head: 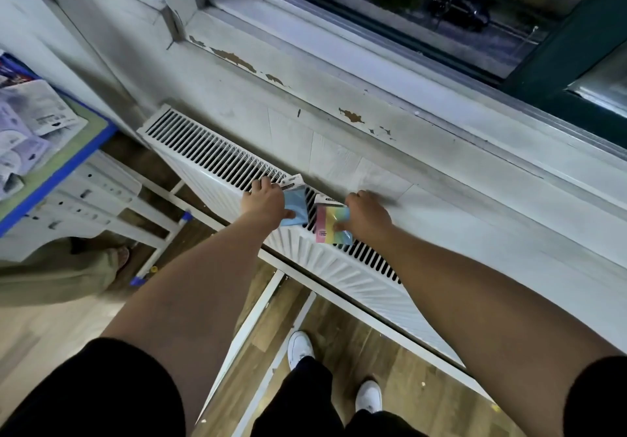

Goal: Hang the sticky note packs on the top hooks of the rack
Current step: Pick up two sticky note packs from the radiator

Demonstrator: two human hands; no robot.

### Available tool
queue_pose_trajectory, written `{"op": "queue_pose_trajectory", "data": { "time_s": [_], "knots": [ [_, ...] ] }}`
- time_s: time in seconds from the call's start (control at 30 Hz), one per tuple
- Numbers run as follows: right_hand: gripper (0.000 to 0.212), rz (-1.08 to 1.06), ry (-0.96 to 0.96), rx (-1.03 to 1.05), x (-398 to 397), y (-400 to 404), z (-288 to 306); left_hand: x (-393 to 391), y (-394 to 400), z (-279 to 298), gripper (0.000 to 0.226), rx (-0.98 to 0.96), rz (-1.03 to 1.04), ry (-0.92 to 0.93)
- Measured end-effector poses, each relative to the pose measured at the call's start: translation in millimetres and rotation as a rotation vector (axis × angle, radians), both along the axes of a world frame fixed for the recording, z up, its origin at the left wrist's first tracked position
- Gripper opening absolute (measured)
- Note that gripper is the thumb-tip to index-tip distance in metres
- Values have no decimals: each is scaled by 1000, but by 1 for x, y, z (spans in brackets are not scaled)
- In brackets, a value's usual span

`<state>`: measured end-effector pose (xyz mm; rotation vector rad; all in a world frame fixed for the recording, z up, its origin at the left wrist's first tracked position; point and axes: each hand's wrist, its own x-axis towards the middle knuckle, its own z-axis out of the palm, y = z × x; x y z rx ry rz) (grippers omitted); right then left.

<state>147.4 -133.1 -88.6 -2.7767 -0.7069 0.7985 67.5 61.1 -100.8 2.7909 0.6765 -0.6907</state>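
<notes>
Two sticky note packs lie on top of a white radiator (pixel 210 151). My left hand (pixel 266 199) grips the blue pack (pixel 297 207), thumb under its lower edge and fingers over its white header card. My right hand (pixel 366 214) holds the pack of pink, yellow, green and blue notes (pixel 330 226), thumb on its face. The two packs sit side by side, a small gap between them. No rack with hooks is in view.
A worn white windowsill (pixel 373 138) runs behind the radiator below a window (pixel 441 12). At the left is a blue-edged table (pixel 57 172) with packaged goods, white metal frame parts (pixel 101 196) beneath it. Another person's leg (pixel 68 274) stands at the left. White rails (pixel 258 321) lie on the wooden floor.
</notes>
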Motion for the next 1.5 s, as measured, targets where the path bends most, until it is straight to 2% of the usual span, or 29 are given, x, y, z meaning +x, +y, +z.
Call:
{"op": "queue_pose_trajectory", "data": {
  "time_s": [0.1,0.2,0.3,0.6,0.73,0.87,1.0,1.2,1.33,1.5],
  "knots": [
    [54,-42,39,119,0,-1,3,-6,2,-1,78,-42,85,-53],
    [36,-121,81,244,-2,0,6,-13,6,1,55,-102,120,-122],
    [29,-187,108,319,-7,1,11,-20,7,7,33,-240,211,-158],
    [27,-149,53,420,-20,-4,32,-62,-1,36,26,-445,395,-369],
    [28,-96,62,452,-30,-8,39,-92,-11,47,26,-460,467,-469],
    [26,31,46,482,-44,-10,42,-126,-32,53,27,-414,538,-513],
    [29,218,57,509,-65,-14,49,-168,-63,52,21,-380,702,-548],
    [25,430,133,556,-101,-35,49,-234,-136,45,21,-314,861,-682],
    [19,610,178,572,-137,-54,45,-276,-195,44,20,-299,1057,-780],
    [16,828,261,535,-200,-67,40,-349,-263,45,19,-222,1286,-814]
  ]
}}
